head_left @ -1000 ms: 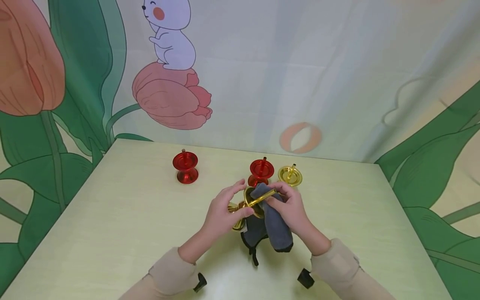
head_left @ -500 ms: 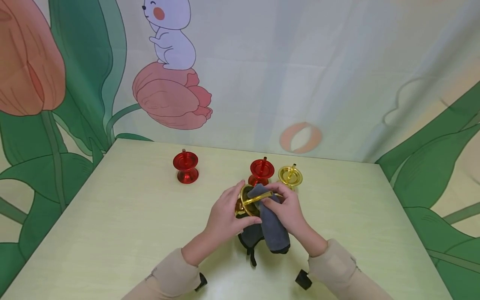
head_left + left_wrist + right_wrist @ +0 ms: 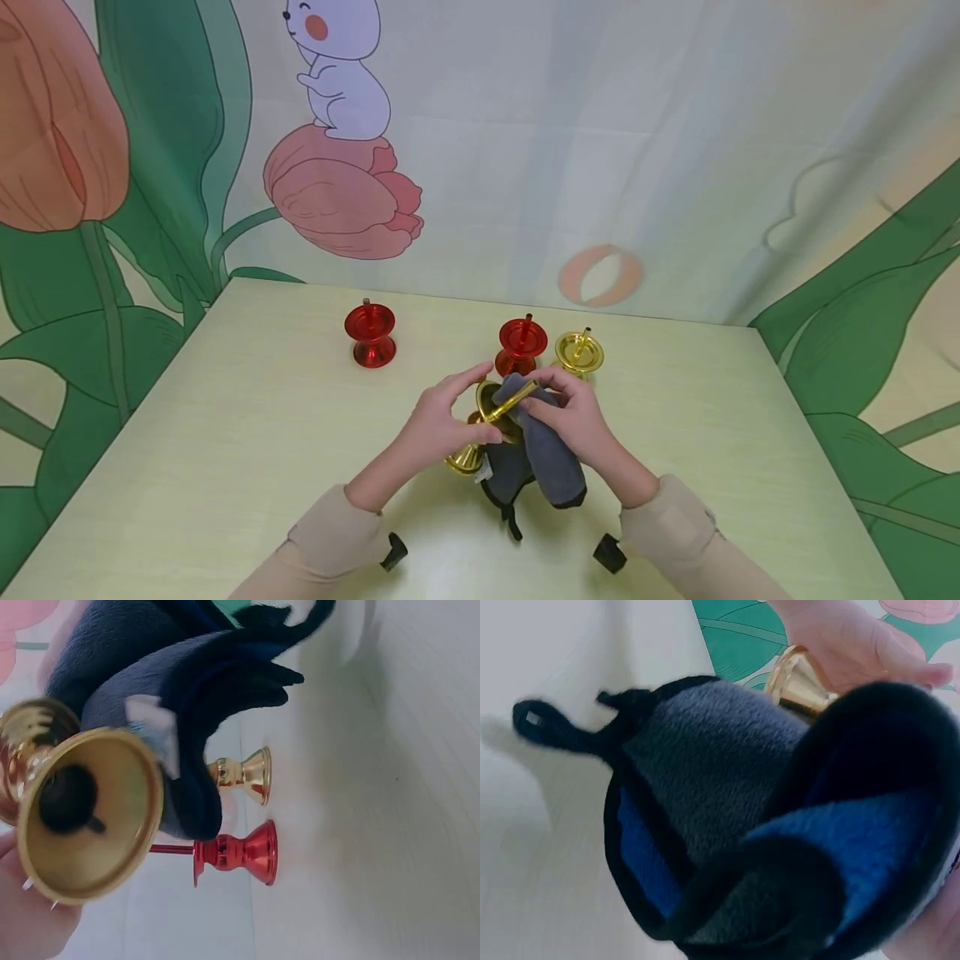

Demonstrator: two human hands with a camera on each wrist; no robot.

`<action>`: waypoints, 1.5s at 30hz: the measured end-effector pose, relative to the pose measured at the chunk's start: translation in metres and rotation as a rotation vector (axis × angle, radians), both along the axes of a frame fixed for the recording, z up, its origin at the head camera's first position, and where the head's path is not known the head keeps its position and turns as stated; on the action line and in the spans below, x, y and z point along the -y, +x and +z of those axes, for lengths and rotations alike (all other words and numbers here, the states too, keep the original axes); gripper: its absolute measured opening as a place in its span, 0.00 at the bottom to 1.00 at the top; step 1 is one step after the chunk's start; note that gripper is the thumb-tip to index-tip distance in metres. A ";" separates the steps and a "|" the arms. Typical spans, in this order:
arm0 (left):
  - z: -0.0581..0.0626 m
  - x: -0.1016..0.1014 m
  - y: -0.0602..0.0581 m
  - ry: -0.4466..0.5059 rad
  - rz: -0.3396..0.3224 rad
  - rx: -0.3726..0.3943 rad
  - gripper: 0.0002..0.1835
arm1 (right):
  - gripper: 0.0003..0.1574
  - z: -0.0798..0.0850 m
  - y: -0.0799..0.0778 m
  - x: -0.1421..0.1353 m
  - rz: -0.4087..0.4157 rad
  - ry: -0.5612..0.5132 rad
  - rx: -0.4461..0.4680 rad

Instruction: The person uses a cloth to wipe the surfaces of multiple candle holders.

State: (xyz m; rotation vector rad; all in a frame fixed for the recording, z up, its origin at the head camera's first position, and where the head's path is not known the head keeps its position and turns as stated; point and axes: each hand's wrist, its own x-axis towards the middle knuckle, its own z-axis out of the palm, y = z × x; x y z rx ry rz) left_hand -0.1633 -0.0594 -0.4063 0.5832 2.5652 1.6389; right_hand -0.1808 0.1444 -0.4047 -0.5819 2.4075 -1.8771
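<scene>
My left hand (image 3: 435,425) grips a gold candle holder (image 3: 467,460) around its dish, thumb below and fingers above. The holder is tilted, its spike pointing up to the right and its flared base to the lower left; the hollow underside (image 3: 127,817) of that base faces the left wrist camera. In my right hand (image 3: 577,412) is a grey cleaning cloth (image 3: 553,458) with black edging, pinched against the dish and spike. Blue inner faces of the cloth (image 3: 885,832) show in the right wrist view. Part of the dish is hidden behind the cloth.
Behind the hands stand a red candle holder (image 3: 522,337) and a second gold one (image 3: 580,350), close together. Another red candle holder (image 3: 371,325) is farther left on the pale table (image 3: 247,433). A printed curtain (image 3: 487,167) hangs along the back edge.
The gold candle holder has turned in my left hand, so its base, hidden half a second ago, shows at the lower left. My left hand shifted slightly left; the right keeps the cloth on the dish.
</scene>
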 end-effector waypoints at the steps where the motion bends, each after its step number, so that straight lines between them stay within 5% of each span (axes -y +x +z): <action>1: -0.001 -0.001 0.000 0.014 0.031 -0.033 0.42 | 0.14 -0.001 -0.001 0.000 -0.012 -0.013 0.016; 4: -0.003 -0.003 0.001 -0.003 0.076 -0.167 0.38 | 0.14 -0.003 -0.001 0.002 -0.049 -0.061 0.066; 8: -0.004 -0.006 0.004 -0.134 0.054 -0.304 0.36 | 0.15 -0.004 -0.001 0.004 -0.100 -0.090 0.101; 13: -0.001 -0.011 0.009 -0.288 0.065 -0.335 0.48 | 0.15 -0.004 0.002 0.005 -0.105 -0.080 0.089; 19: 0.003 -0.014 0.012 -0.320 0.124 -0.407 0.50 | 0.13 -0.002 0.004 0.006 -0.080 -0.013 0.001; 23: 0.003 -0.012 0.013 -0.271 0.069 -0.392 0.48 | 0.14 0.001 0.005 0.003 -0.060 0.066 -0.072; 28: 0.001 -0.009 0.014 -0.194 -0.047 -0.270 0.47 | 0.15 0.003 0.005 0.000 -0.080 0.220 -0.154; 31: -0.002 -0.008 0.014 -0.140 -0.057 -0.189 0.47 | 0.16 0.003 0.003 -0.002 -0.110 0.230 -0.136; 35: -0.004 -0.006 0.013 -0.004 -0.027 -0.085 0.46 | 0.21 0.004 -0.003 -0.008 -0.167 0.133 -0.046; 40: -0.002 -0.004 0.012 0.216 0.098 -0.025 0.44 | 0.29 0.006 -0.008 -0.015 -0.215 -0.090 0.131; 45: 0.004 -0.007 0.010 0.377 0.235 -0.027 0.43 | 0.19 0.009 -0.006 -0.013 -0.202 -0.335 0.261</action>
